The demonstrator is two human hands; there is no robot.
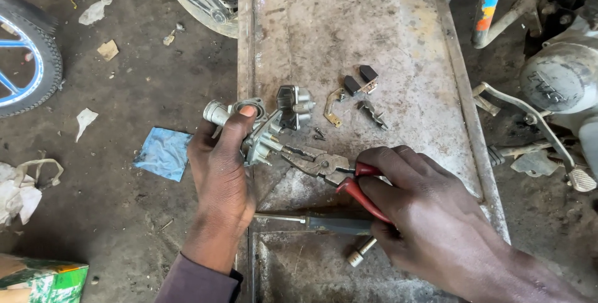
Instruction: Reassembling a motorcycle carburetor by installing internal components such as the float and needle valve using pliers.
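- Carburetor body (265,130), grey cast metal, sits at the left edge of the desk (374,41), tilted, round port facing left.
- Left hand (221,175) wraps it from below; thumb presses on the top flange, fingers curled round the casting.
- Right hand (414,200) is closed round the red handles of the pliers (324,166), squeezing them.
- Plier nose points left and meets the carburetor's lower right side; what it bites is too small to tell, probably a pin or jet.
- Screwdriver (311,221) lies flat on the desk just under the right hand, shaft pointing left.
- Loose parts beyond the pliers: two black float blocks (360,80), a brass bracket (333,108), a small metal clip (372,115), a tiny screw (319,134).
- Blue rag (163,152) on the floor left of the desk, near the left hand.
- Motorcycle engine (560,79) and kick lever off the right side.
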